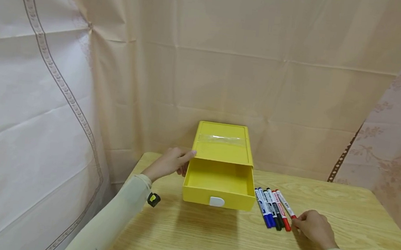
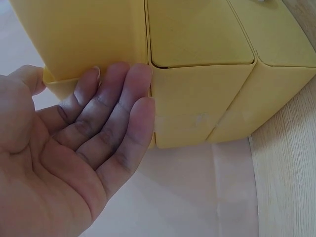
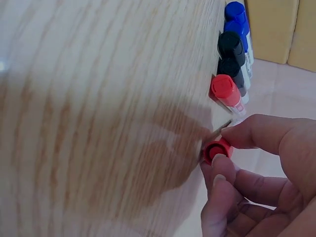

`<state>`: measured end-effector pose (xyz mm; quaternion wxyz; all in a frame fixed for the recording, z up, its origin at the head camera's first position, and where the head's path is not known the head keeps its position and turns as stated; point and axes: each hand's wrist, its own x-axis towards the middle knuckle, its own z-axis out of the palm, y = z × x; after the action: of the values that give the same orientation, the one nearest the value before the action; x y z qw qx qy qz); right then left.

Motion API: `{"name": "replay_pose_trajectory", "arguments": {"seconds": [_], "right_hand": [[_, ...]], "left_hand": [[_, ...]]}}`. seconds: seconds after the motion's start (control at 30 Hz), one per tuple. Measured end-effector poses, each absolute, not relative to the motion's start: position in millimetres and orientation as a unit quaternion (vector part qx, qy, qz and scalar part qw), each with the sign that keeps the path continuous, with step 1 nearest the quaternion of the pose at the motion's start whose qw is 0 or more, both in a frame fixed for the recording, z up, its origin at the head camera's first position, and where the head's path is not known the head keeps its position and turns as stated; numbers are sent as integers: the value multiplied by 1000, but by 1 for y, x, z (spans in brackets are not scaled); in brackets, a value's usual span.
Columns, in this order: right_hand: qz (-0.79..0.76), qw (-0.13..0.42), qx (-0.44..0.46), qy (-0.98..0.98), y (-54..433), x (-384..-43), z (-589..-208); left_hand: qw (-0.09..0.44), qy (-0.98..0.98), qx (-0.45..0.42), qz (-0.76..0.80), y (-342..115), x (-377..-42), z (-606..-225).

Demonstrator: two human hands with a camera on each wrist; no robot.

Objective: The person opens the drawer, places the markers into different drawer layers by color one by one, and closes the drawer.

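A yellow drawer box (image 1: 222,150) stands at the back of the table with its drawer (image 1: 199,195) pulled out toward me; a white tab handle (image 1: 217,202) sits on the drawer front. My left hand (image 1: 170,163) holds the box by its left front corner, thumb on the top edge and fingers against the side (image 2: 106,106). To the right of the box, my right hand (image 1: 316,229) pinches a red marker (image 1: 286,203) by its red capped end (image 3: 217,149). The marker lies slanted beside the row of markers, its far end near them.
Blue markers (image 1: 264,207), black markers (image 1: 275,210) and another red marker (image 1: 281,211) lie side by side right of the drawer. The wooden table (image 1: 211,238) meets a beige cloth (image 1: 228,63) behind. Pale cloths (image 1: 37,85) hang at both sides.
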<state>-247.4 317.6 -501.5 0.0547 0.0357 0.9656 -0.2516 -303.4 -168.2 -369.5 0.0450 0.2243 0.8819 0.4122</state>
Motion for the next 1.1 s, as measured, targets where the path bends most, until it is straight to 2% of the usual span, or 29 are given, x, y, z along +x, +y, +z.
{"name": "replay_pose_trajectory", "arguments": {"seconds": [1.1], "right_hand": [[-312, 37, 44, 948, 332, -242, -502]], "left_hand": [[46, 879, 232, 414, -170, -308, -373]]}}
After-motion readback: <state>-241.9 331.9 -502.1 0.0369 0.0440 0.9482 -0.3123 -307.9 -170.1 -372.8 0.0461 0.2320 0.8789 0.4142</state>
